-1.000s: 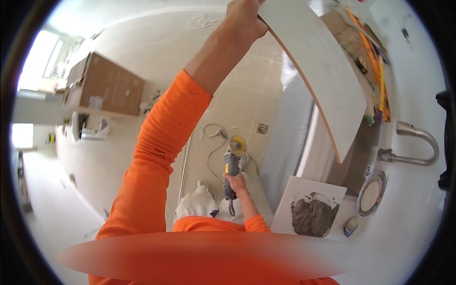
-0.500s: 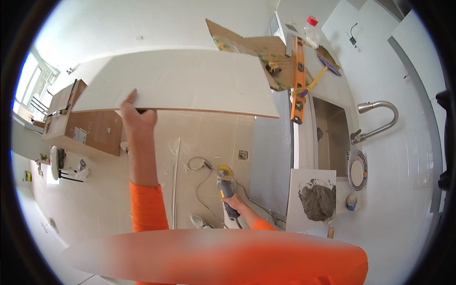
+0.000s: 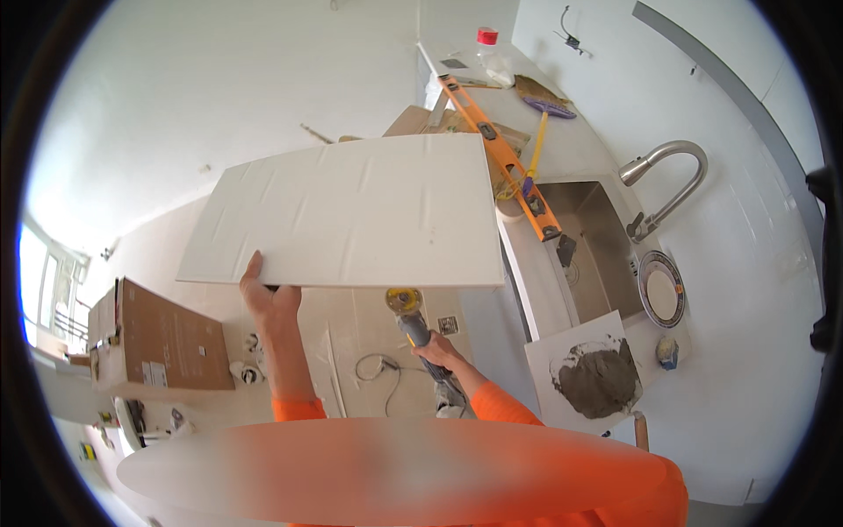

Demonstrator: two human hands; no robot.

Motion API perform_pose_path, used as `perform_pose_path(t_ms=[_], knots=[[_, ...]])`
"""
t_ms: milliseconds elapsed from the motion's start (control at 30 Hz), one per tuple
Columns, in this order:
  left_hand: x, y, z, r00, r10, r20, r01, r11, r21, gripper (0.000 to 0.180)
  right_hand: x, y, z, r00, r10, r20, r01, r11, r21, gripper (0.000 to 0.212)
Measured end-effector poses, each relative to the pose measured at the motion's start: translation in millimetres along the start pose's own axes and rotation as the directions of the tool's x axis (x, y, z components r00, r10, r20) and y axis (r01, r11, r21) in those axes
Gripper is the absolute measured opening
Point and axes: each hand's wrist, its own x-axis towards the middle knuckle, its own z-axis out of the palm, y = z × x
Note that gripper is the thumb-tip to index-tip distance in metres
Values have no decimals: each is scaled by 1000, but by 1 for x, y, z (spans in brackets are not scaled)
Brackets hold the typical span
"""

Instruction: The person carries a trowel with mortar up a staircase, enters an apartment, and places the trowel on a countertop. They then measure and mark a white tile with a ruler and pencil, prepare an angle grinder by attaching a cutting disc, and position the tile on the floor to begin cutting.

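Note:
My left hand [image 3: 270, 294] grips the near edge of a large white wall tile [image 3: 360, 215], thumb on its upper face and the other fingers beneath, out of sight. The tile is held up in front of me, its surface marked by faint ridges. To the right, my right hand [image 3: 439, 350] is wrapped round the grey body of an angle grinder [image 3: 413, 329]. The grinder's yellow disc [image 3: 404, 300] sits close by the tile's near edge, towards its right end; whether they touch I cannot tell. A cord trails from the grinder's rear.
On the right, a counter holds a steel sink [image 3: 593, 255] with a curved tap [image 3: 672, 162], an orange spirit level [image 3: 500, 154], a purple-headed brush [image 3: 544, 114] and a plate [image 3: 660, 292]. Grey mortar [image 3: 599, 382] lies on a white board [image 3: 540, 373]. A cardboard box [image 3: 171, 338] stands at left.
The tile has come lower in view, nearer to me. The grinder has risen towards its near edge. My view has shifted, so the counter things appear tilted and further left.

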Motion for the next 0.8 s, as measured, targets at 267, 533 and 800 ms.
perform_pose_path(t_ms=[267,533,800], knots=[[-6,-69,60,999,22,37,-25,997,71,45,141,-78,-163,975,-152,-160,145,988,-54,59],[-22,-83,107,988,44,146,-55,996,70,42,196,-131,-278,931,-293,-218,265,953,-147,56],[-19,-104,105,987,157,23,-159,978,137,41,217,-186,-348,869,-440,-226,384,888,-254,52]])
